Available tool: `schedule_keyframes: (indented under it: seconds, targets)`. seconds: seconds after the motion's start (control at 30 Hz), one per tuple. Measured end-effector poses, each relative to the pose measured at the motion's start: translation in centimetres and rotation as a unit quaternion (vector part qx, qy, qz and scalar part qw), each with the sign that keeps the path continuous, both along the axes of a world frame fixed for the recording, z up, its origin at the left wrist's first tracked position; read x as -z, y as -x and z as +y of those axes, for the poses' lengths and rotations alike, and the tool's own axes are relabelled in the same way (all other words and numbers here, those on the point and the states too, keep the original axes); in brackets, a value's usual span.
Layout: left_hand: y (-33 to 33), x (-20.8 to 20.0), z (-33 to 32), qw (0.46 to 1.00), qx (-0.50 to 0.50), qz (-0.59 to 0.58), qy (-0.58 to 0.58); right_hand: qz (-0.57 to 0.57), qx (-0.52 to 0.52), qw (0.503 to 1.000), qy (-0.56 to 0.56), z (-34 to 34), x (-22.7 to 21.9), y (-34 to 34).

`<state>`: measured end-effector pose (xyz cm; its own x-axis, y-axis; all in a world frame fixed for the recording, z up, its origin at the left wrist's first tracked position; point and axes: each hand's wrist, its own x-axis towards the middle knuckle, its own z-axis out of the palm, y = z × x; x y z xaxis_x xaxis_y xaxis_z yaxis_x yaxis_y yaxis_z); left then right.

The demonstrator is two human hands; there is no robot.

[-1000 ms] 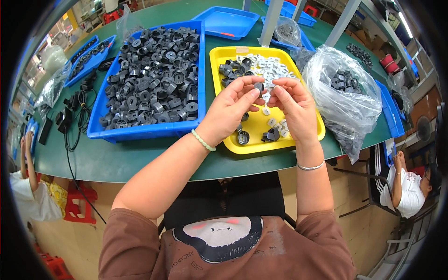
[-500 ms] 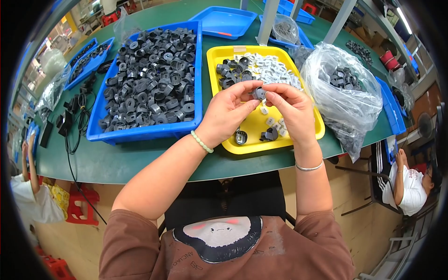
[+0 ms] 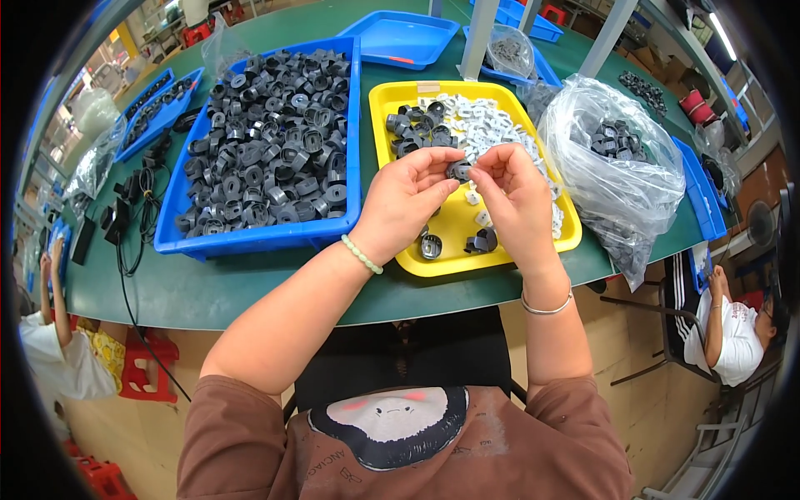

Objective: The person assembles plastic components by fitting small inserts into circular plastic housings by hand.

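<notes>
Over the yellow tray my hands meet around a small dark grey round plastic part. My left hand pinches it between thumb and fingertips. Right beside it, my right hand is closed, thumb and forefinger together at the part's edge; whether a small piece sits between them is hidden. White plastic pieces are heaped at the tray's far side, next to a cluster of black ring-shaped parts. Nearer me in the tray lie a loose round part and another dark part.
A deep blue bin full of black parts stands to the left. A clear plastic bag of dark parts is at right. Behind are a blue tray and metal posts. Cables lie left; people sit at both sides.
My right hand has drawn slightly away from the grey part, its fingers curling more. My left hand keeps its pinch, with the part a little lower and tilted.
</notes>
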<state>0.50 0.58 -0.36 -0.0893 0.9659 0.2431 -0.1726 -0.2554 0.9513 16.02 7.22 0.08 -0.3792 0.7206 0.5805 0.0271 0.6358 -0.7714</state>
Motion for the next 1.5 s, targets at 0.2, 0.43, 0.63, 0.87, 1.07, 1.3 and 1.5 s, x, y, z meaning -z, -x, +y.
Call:
schedule_keyframes:
  seconds: [0.2,0.43,0.63,0.87,1.07,1.3,1.5]
  targets:
    - [0.2,0.1,0.1,1.000,0.006,0.000,0.024,-0.044,-0.022,0.997,0.065,0.1,-1.1,-0.2]
    - [0.3,0.1,0.1,1.000,0.003,0.010,0.025,-0.036,0.029,0.997,0.055,-0.3,-1.0,0.3]
    - [0.1,-0.3,0.1,1.000,-0.021,0.005,0.021,0.010,-0.005,0.988,0.153,0.3,-0.3,0.2]
    - [0.1,0.4,0.3,1.000,0.000,-0.015,0.009,0.033,-0.104,0.977,0.183,0.1,-0.3,-0.3]
    - [0.2,0.4,0.1,0.999,-0.001,0.035,0.003,0.028,-0.129,0.974,0.185,-0.1,-0.2,-0.3]
    - [0.0,-0.2,0.0,0.999,0.026,-0.017,-0.007,0.044,-0.143,0.970,0.192,-0.1,-0.4,-0.7]
    - [-0.3,0.3,0.0,0.992,-0.061,0.083,-0.074,0.027,-0.141,0.977,0.155,-0.2,-0.2,-0.4]
